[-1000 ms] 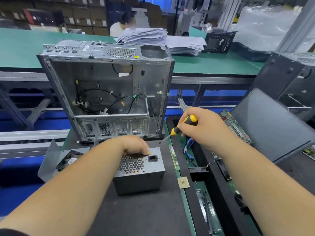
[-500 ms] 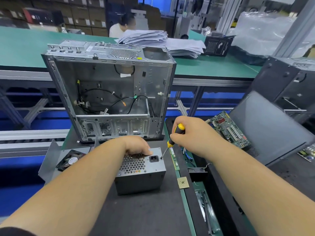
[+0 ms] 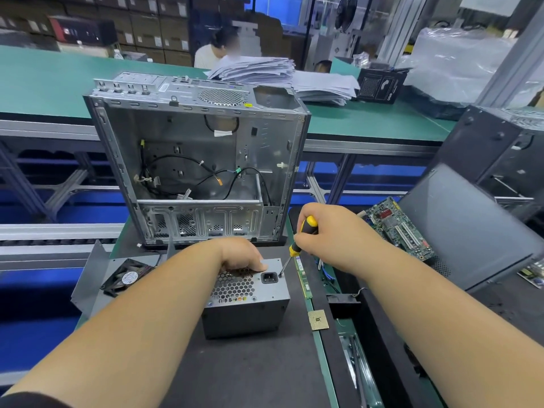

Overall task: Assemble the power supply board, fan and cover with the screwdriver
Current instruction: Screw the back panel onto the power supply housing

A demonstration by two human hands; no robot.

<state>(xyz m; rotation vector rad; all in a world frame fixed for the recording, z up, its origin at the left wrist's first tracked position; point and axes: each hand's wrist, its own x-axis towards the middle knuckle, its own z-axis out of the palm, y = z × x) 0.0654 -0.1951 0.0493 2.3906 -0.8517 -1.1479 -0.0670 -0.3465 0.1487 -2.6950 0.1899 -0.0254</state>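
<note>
Power supply unit [image 3: 245,301]: grey metal box, honeycomb vent and black socket on top, on the dark mat before the open computer case [image 3: 197,160]. My left hand [image 3: 241,254] grips its far edge; my right hand [image 3: 329,234] clasps the yellow-and-black screwdriver [image 3: 297,242], tip beside the socket.

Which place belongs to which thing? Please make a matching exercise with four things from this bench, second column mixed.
Things:
1. screwdriver
2. fan
3. gold chip
4. paper stack

Places:
A. on the green table behind the case
B. left of the power supply
C. in the right hand, tip at the power supply's corner
D. on the green strip, right of the power supply

Pairs: 1-C, 2-B, 3-D, 4-A
</note>
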